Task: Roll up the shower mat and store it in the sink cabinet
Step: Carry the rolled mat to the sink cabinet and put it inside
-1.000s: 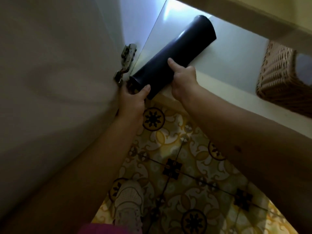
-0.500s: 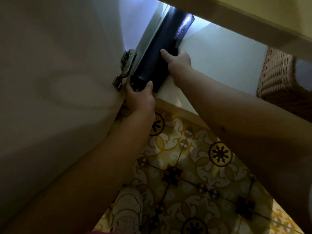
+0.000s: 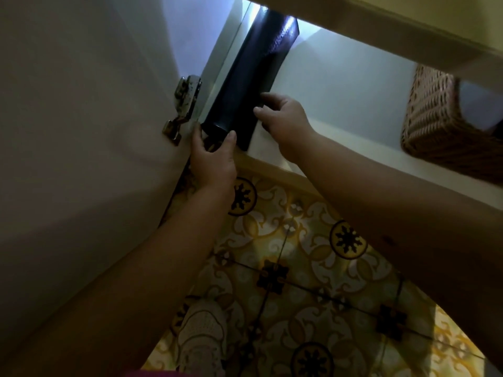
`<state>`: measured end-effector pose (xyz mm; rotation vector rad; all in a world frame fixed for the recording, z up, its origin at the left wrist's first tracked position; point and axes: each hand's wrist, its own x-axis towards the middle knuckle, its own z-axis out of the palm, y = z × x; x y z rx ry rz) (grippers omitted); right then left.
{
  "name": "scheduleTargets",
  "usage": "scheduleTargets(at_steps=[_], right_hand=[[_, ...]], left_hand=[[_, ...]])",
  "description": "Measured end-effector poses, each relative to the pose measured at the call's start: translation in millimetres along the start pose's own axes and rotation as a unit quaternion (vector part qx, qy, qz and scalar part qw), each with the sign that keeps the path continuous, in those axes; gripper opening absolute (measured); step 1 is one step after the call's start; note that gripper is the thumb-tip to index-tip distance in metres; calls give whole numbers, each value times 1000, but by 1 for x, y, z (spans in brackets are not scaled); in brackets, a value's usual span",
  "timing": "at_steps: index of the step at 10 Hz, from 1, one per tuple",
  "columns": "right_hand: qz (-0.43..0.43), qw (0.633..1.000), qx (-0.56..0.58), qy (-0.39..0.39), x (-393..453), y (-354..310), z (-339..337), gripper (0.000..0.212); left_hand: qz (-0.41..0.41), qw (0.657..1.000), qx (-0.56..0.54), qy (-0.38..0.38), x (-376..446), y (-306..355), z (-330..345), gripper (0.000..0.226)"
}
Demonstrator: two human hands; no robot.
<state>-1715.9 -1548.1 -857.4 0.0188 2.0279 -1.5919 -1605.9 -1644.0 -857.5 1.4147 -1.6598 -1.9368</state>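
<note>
The dark shower mat (image 3: 245, 85) lies rolled on the white floor of the sink cabinet (image 3: 340, 85), tight against the left side wall. Its outer flap has come loose along the right side. My left hand (image 3: 212, 159) cups the near end of the roll, thumb on the right and fingers on the left. At the loose flap's edge, about halfway up the roll, my right hand (image 3: 283, 115) pinches the mat with fingertips and thumb. The far end of the mat is partly hidden under the cabinet's top rail.
The open cabinet door (image 3: 81, 131) fills the left side, with its metal hinge (image 3: 182, 107) right beside the roll. A wicker basket (image 3: 441, 123) stands on the cabinet floor at the right. Below are patterned floor tiles (image 3: 299, 268) and my shoe (image 3: 201, 336).
The roll was swung from a diagonal position to lie along the left wall and pushed deeper in. Its outer flap has loosened. My right hand shifted to the flap's edge.
</note>
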Motion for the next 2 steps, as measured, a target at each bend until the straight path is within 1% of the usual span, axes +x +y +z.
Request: scheduleTargets(at_steps=[1, 2], right_hand=[[16, 1000, 5, -15, -8, 4, -6, 51], [11, 1000, -19, -12, -23, 9, -19, 54]], left_hand=[[-2, 1000, 5, -6, -2, 2, -1, 77], [11, 1000, 19, 2, -9, 3, -2, 74]])
